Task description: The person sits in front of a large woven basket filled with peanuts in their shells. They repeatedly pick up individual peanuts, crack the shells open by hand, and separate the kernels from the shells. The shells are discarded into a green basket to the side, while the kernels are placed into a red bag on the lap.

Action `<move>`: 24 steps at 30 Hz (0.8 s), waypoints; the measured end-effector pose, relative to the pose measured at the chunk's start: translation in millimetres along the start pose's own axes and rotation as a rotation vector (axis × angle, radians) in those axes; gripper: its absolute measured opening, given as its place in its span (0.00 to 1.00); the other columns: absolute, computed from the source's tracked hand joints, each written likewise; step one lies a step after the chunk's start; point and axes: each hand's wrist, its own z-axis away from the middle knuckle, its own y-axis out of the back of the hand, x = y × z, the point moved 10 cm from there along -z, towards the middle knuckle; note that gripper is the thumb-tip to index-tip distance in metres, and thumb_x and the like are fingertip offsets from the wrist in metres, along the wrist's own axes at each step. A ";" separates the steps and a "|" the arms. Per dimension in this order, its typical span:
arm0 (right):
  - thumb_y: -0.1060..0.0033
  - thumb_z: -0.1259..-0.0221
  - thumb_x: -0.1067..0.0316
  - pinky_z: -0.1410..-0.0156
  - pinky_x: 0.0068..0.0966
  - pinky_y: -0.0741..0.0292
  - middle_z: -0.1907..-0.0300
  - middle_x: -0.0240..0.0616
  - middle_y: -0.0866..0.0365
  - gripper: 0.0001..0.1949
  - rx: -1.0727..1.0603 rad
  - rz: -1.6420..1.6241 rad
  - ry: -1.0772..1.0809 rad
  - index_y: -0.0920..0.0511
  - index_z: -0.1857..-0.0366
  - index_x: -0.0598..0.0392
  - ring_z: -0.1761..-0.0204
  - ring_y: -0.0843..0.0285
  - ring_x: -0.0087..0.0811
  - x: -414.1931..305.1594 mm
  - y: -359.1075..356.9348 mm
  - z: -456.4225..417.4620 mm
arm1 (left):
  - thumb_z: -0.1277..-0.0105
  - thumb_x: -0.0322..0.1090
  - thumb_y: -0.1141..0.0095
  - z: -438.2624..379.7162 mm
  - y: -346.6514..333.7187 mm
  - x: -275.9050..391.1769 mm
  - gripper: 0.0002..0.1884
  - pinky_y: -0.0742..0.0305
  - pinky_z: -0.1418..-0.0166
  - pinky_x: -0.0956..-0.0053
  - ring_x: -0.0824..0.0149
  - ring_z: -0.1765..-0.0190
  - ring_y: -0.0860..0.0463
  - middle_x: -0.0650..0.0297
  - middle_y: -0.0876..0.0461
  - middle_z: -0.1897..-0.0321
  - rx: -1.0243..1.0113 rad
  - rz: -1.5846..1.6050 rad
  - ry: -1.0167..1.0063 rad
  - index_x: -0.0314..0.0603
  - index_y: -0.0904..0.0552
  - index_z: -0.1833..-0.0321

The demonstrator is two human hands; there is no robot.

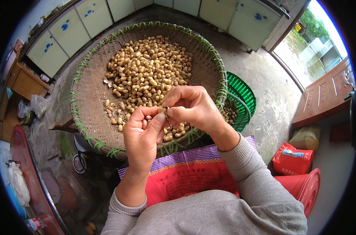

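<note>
My left hand (142,132) and my right hand (192,108) meet over the near side of a round woven bamboo basket (91,79). Between their thumbs and forefingers they grip a peanut shell (163,110), which looks split. A few pinkish peanut kernels (144,123) lie in the curled fingers of my left hand. Under and beyond my hands, a heap of unshelled peanuts (150,64) fills much of the basket. Several more loose peanuts (120,121) lie apart on its near left floor. Green strips bind the basket's rim.
A green plastic basket (242,85) holding shells or small peanuts stands right of the bamboo one. A red printed cloth (192,179) covers my lap. On the right are a red bucket (308,188) and a red bag (292,160); a red tabletop (34,176) edges the left.
</note>
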 end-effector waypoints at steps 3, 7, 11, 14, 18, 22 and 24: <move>0.43 0.47 0.79 0.68 0.16 0.24 0.71 0.35 0.22 0.02 -0.035 -0.080 -0.030 0.23 0.71 0.64 0.73 0.23 0.20 4.0 -0.3 -2.5 | 0.33 0.29 0.49 -1.7 2.5 -1.8 0.06 0.43 0.82 0.89 0.84 0.83 0.36 0.67 0.23 0.78 -0.001 0.070 0.015 0.33 0.24 0.58; 0.42 0.47 0.79 0.67 0.18 0.23 0.70 0.36 0.21 0.03 -0.024 -0.019 0.026 0.22 0.69 0.64 0.71 0.22 0.22 -4.3 -1.2 -2.5 | 0.31 0.32 0.52 -3.3 5.0 -7.3 0.09 0.43 0.82 0.88 0.83 0.82 0.37 0.68 0.24 0.77 0.040 0.145 0.072 0.33 0.24 0.55; 0.39 0.50 0.79 0.68 0.22 0.22 0.69 0.39 0.21 0.05 -0.073 0.750 0.484 0.21 0.68 0.61 0.68 0.20 0.26 -56.2 -26.7 8.4 | 0.29 0.35 0.56 -4.1 3.9 -12.5 0.11 0.45 0.82 0.88 0.82 0.82 0.37 0.70 0.25 0.76 0.047 0.253 0.158 0.35 0.24 0.52; 0.39 0.55 0.78 0.70 0.25 0.23 0.70 0.38 0.23 0.08 -0.037 0.962 0.698 0.21 0.69 0.57 0.71 0.21 0.33 -67.0 -41.7 19.3 | 0.29 0.35 0.56 -4.9 1.9 -15.7 0.12 0.46 0.82 0.89 0.82 0.82 0.37 0.69 0.26 0.75 -0.017 0.312 0.192 0.36 0.25 0.51; 0.39 0.57 0.79 0.69 0.25 0.22 0.68 0.38 0.22 0.08 0.022 1.087 0.742 0.21 0.69 0.57 0.72 0.21 0.35 -75.5 -41.4 25.0 | 0.29 0.35 0.56 -4.5 3.9 -18.5 0.11 0.46 0.82 0.88 0.82 0.81 0.37 0.69 0.28 0.75 0.034 0.266 0.228 0.36 0.25 0.51; 0.43 0.55 0.82 0.69 0.17 0.23 0.65 0.38 0.19 0.07 0.276 1.177 0.590 0.21 0.70 0.59 0.72 0.20 0.26 -110.5 0.6 30.8 | 0.29 0.34 0.56 -7.7 11.4 -20.4 0.10 0.46 0.82 0.87 0.81 0.81 0.38 0.70 0.31 0.77 0.038 0.319 0.207 0.37 0.25 0.54; 0.43 0.55 0.80 0.70 0.19 0.25 0.72 0.37 0.21 0.06 0.357 1.412 0.358 0.22 0.71 0.59 0.75 0.22 0.26 -118.1 27.1 39.0 | 0.29 0.34 0.57 -9.0 18.0 -21.3 0.09 0.47 0.82 0.87 0.81 0.81 0.39 0.69 0.32 0.77 0.053 0.375 0.170 0.37 0.25 0.54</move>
